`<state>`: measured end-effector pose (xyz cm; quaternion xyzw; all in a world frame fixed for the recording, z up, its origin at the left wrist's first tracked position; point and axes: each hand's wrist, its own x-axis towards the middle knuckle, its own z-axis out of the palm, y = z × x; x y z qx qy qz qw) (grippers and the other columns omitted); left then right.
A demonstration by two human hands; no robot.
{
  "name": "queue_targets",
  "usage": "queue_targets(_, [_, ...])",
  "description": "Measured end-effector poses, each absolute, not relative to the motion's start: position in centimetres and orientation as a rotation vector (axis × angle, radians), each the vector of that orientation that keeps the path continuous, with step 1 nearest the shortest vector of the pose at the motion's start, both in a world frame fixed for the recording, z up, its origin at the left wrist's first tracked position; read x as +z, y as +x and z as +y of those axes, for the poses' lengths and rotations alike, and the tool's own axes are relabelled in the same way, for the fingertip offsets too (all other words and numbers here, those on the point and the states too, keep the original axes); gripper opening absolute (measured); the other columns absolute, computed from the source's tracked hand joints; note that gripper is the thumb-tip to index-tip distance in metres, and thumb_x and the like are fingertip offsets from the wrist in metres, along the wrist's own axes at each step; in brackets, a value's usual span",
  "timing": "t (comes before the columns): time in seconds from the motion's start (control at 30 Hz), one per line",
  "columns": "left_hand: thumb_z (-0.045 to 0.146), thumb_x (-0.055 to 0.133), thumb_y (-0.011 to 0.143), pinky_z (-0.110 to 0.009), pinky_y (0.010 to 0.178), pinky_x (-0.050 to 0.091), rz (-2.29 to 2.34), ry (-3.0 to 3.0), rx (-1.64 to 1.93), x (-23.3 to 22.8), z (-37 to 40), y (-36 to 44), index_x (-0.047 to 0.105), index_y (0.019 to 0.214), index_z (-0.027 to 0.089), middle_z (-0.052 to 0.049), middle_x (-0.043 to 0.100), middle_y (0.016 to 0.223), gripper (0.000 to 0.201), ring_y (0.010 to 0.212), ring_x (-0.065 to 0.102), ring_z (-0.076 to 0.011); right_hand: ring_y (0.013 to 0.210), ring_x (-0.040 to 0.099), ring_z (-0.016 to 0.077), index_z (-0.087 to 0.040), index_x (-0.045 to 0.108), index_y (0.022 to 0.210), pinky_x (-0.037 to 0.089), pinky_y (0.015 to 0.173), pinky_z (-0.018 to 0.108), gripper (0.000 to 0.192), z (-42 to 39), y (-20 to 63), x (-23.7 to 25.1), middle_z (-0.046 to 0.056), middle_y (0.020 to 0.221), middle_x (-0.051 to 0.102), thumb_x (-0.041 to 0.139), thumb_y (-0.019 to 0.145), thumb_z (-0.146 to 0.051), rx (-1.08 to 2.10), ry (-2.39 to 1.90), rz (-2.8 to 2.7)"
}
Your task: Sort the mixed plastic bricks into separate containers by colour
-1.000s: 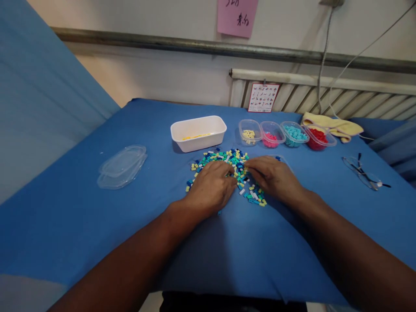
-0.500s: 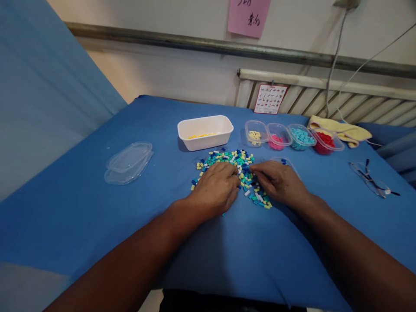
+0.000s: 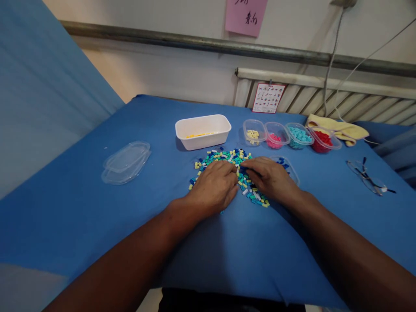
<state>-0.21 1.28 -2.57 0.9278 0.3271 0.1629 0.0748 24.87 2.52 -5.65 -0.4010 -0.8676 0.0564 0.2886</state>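
A spread pile of small toy bricks [image 3: 256, 197] in green, teal, yellow, white and dark blue lies mid-table. Over its left part rests my left hand [image 3: 216, 184], fingers curled down among the bricks; whatever they hold is hidden. My right hand [image 3: 271, 177] reaches in from the right, thumb and forefinger pinched together beside dark blue bricks. Its fingertips nearly meet those of my left hand. Partly behind my right hand, a clear plastic tub [image 3: 295, 175] contains some dark blue bricks.
Behind the pile stands a white tub [image 3: 203, 142] with yellow pieces. Clear tubs hold pale yellow [image 3: 252, 137], pink [image 3: 274, 140], light blue [image 3: 299, 136] and red bricks [image 3: 322, 141]. Clear lids [image 3: 126, 162] lie left; glasses [image 3: 368, 177] and a yellow cloth [image 3: 344, 130] lie right.
My right hand has moved left, further over the pile, uncovering more of the clear tub with dark blue bricks. My left hand stays almost in place. The view has shifted slightly.
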Motion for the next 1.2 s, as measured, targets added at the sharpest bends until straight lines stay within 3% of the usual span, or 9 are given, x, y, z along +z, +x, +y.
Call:
queue_targets(0.17, [0.026, 0.061, 0.106, -0.049, 0.109, 0.051, 0.995, 2.784, 0.464, -2.6, 1.3, -0.1, 0.073, 0.101, 0.016, -0.012, 0.071, 0.124, 0.016, 0.120, 0.065, -0.0298, 0.105, 0.076, 0.0289, -0.022, 0.081, 0.126, 0.059, 0.097, 0.045, 0.029, 2.5, 24.8, -5.3, 0.011, 0.115, 0.085, 0.065, 0.103, -0.017, 0.206, -1.062, -2.368])
queue_targets(0.4, [0.026, 0.063, 0.104, -0.049, 0.108, 0.051, 0.988, 2.789, 0.458, -2.6, 1.2, -0.1, 0.073, 0.101, 0.016, -0.012, 0.071, 0.123, 0.014, 0.119, 0.064, -0.0297, 0.104, 0.075, 0.0301, -0.023, 0.081, 0.128, 0.055, 0.096, 0.044, 0.028, 2.0, 24.7, -4.6, 0.011, 0.120, 0.085, 0.067, 0.104, -0.020, 0.195, -1.196, -2.436])
queue_targets(0.8, [0.026, 0.060, 0.106, -0.048, 0.107, 0.052, 0.972, 2.801, 0.463, -2.5, 1.2, -0.1, 0.073, 0.100, 0.017, -0.011, 0.071, 0.122, 0.016, 0.117, 0.065, -0.0289, 0.101, 0.074, 0.0256, -0.020, 0.081, 0.107, 0.051, 0.093, 0.036, 0.021, 1.5, 23.2, -2.3, 0.010, 0.105, 0.082, 0.062, 0.106, -0.014, 0.183, -1.326, -2.634])
queue_targets(1.07, [0.026, 0.061, 0.105, -0.049, 0.107, 0.052, 0.980, 2.804, 0.450, -2.4, 1.2, -0.1, 0.073, 0.100, 0.017, -0.012, 0.071, 0.123, 0.016, 0.117, 0.065, -0.0296, 0.102, 0.072, 0.0260, -0.020, 0.079, 0.109, 0.051, 0.094, 0.037, 0.021, 1.5, 23.3, -2.9, 0.010, 0.106, 0.080, 0.059, 0.106, -0.012, 0.138, -1.273, -2.658])
queue_targets(1.2, [0.026, 0.058, 0.107, -0.048, 0.106, 0.051, 0.968, 2.799, 0.474, -2.4, 1.2, -0.2, 0.072, 0.101, 0.017, -0.012, 0.072, 0.124, 0.018, 0.117, 0.065, -0.0286, 0.105, 0.073, 0.0281, -0.020, 0.078, 0.119, 0.054, 0.094, 0.040, 0.024, 1.5, 24.0, -3.4, 0.013, 0.114, 0.080, 0.060, 0.105, -0.015, 0.135, -1.267, -2.539])
